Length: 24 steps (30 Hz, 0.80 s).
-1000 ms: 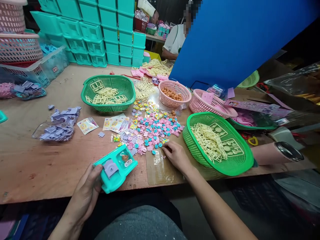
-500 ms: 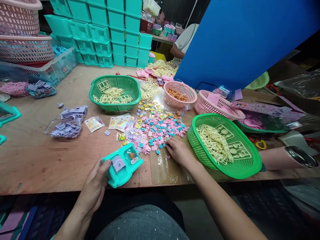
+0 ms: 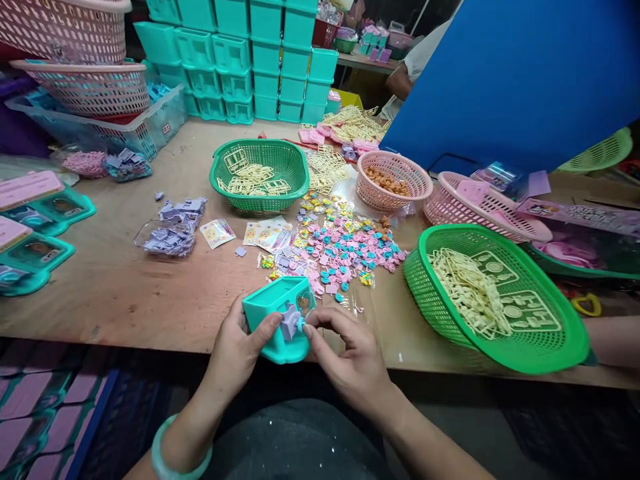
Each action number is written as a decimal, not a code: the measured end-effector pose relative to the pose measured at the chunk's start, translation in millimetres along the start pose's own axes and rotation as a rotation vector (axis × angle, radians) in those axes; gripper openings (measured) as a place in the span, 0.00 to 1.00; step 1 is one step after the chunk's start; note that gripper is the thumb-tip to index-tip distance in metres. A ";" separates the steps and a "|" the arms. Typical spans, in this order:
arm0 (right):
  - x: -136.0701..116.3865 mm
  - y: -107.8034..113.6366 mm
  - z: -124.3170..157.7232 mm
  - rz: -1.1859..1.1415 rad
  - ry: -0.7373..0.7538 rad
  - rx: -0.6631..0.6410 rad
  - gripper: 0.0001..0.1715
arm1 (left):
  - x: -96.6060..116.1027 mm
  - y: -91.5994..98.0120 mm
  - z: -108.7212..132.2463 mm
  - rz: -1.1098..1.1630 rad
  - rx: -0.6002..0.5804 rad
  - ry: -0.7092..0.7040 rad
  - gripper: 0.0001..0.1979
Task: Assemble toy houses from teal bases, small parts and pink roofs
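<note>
My left hand (image 3: 243, 337) is closed around a teal plastic toy housing (image 3: 270, 297) above the front edge of the table. A lilac plastic piece (image 3: 289, 322) sits on the housing's face, beside a clear window with something brown behind it. Between thumb and forefinger, my right hand (image 3: 350, 347) pinches a small blue knob (image 3: 301, 324) against the lilac piece. Whether the knob is seated there, I cannot tell. Just beyond the hands lies a loose heap of pink and blue knobs (image 3: 345, 250), mixed with lilac pieces and small yellow packets.
Green baskets of cream sprues stand at the back (image 3: 260, 203) and right (image 3: 450, 320). A pink basket (image 3: 373, 193) holds brown pieces. Lilac parts (image 3: 170, 240) and sticker sheets (image 3: 217, 233) lie left. Teal housings (image 3: 230, 80) are stacked behind; a blue panel (image 3: 500, 87) leans at right.
My right hand has left the heap and come to the housing with a blue knob. The housing is tilted differently in my left hand. The view has swung left.
</note>
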State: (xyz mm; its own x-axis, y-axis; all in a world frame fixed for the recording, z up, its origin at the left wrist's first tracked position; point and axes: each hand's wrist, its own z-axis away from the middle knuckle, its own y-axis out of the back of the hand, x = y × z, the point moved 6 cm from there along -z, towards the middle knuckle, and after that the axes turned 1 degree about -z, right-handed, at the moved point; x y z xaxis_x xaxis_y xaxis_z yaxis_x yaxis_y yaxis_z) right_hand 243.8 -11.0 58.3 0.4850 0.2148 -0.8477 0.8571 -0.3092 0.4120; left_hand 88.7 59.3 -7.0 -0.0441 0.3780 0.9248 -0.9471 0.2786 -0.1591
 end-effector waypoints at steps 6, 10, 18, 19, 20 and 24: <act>9.9 3.3 3.4 -0.042 -0.076 0.011 0.04 | 0.1 -3.1 1.1 0.006 -0.021 -0.031 0.28; 12.1 1.2 5.9 -0.064 -0.113 -0.004 0.05 | -0.9 -3.3 1.4 -0.018 -0.036 -0.034 0.28; -0.3 5.5 4.7 0.003 -0.088 -0.001 0.06 | -5.0 -2.5 3.2 -0.130 -0.053 -0.066 0.28; 0.2 5.3 4.5 -0.017 -0.126 -0.011 0.06 | -5.4 -2.6 3.2 -0.136 -0.055 -0.065 0.28; 2.0 5.0 4.5 -0.055 -0.177 -0.022 0.07 | -5.8 -2.7 3.1 -0.140 -0.056 -0.065 0.28; 14.3 4.1 6.4 -0.261 -0.384 -0.023 0.11 | -7.0 -3.4 3.1 -0.167 -0.058 -0.072 0.29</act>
State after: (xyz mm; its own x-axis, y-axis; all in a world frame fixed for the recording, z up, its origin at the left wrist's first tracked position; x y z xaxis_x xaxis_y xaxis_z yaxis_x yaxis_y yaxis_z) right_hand 253.2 -15.2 45.7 0.1568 -0.0768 -0.9846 0.9476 -0.2692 0.1719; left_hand 91.3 53.0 -11.8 0.0874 0.2585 0.9620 -0.9233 0.3836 -0.0192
